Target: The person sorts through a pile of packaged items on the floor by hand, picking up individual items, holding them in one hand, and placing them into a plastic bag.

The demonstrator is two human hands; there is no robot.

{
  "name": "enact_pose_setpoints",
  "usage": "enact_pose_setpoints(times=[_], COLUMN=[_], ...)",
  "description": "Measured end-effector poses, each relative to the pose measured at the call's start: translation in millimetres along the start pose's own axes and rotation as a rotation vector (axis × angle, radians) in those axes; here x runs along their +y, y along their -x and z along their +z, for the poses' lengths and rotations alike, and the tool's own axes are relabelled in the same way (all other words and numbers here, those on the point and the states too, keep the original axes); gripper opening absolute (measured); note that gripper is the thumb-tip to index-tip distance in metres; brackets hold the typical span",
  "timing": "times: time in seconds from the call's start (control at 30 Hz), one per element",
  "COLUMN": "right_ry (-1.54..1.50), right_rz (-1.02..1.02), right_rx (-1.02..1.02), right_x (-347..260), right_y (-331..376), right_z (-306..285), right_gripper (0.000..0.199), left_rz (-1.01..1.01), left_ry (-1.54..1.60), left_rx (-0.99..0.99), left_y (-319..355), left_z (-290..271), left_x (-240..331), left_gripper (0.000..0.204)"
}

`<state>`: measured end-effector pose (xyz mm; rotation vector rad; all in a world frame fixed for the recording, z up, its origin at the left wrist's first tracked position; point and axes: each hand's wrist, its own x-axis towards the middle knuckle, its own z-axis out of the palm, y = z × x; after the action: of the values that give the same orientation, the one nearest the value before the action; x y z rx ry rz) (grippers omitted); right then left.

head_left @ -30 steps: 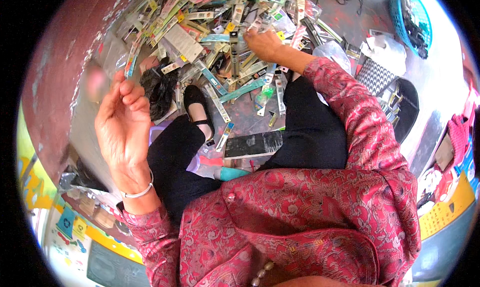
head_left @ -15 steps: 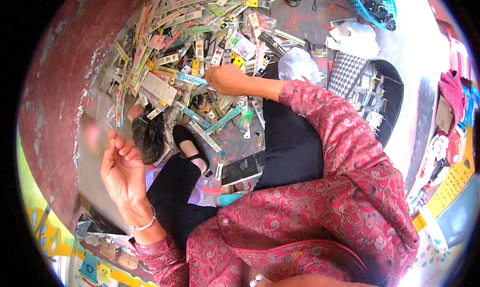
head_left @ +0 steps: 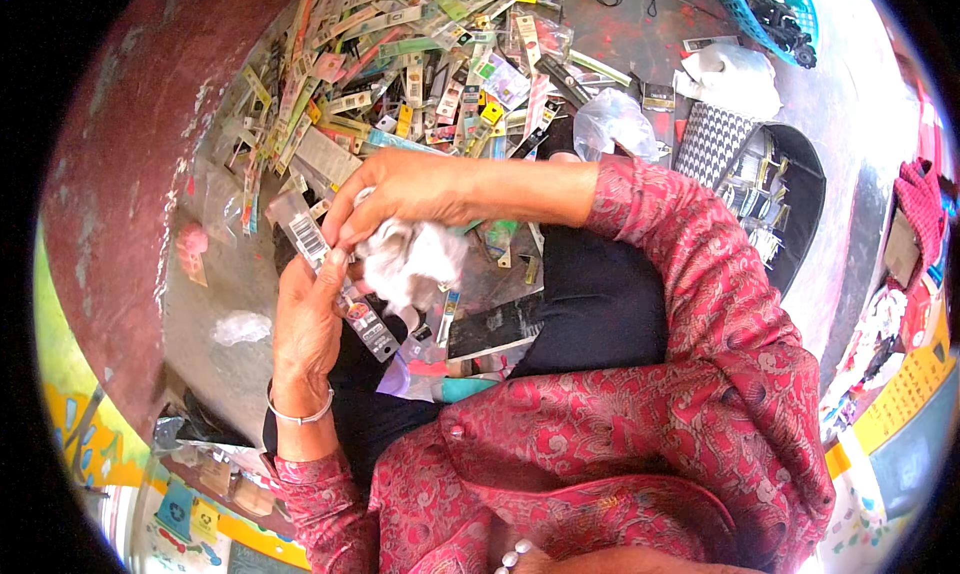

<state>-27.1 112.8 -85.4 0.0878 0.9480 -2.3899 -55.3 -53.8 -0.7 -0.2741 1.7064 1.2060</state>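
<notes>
Got a long narrow packet (head_left: 368,326) pinched in left hand (head_left: 310,319), left of centre in the frame, slanting from upper left to lower right. Touching it w/ right hand (head_left: 400,196) fingertips too, w/ a crumpled white cloth (head_left: 412,261) bunched under the same palm; can't tell how tightly. Could easily drop the cloth, imo, by opening those fingers to work the packet. Might also crease or tear the thin plastic by tugging w/ both hands at once. Worst case, could lose the packet btwn the black trousers (head_left: 605,294), lower mid of frame, from a sloppy pinch, or mix it into the packet pile (head_left: 415,74), upper mid, b/c of so many lookalikes.
</notes>
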Motion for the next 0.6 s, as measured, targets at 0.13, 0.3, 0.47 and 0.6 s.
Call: enact_pose_setpoints(times=[0.13, 0.3, 0.47, 0.6], right_ry=[0.603, 1.766, 2.156, 2.233], right_rz=[-0.061, -0.016, -0.026, -0.105], right_rx=[0.287, 0.500, 0.202, 0.192], right_x=[-32, 14, 82, 84], right_y=[18, 26, 11, 12], right_z=[-60, -148, -179, -188], right_gripper=[0.030, 0.020, 0.013, 0.011], left_rz=[0.085, 0.152, 0.091, 0.096], left_ry=[0.034, 0.338, 0.431, 0.465], left_rx=[0.040, 0.024, 0.038, 0.019], left_y=[4, 4, 6, 7], left_z=[9, -12, -5, -6], left_x=[14, 10, 14, 14], left_gripper=[0.042, 0.031, 0.027, 0.026])
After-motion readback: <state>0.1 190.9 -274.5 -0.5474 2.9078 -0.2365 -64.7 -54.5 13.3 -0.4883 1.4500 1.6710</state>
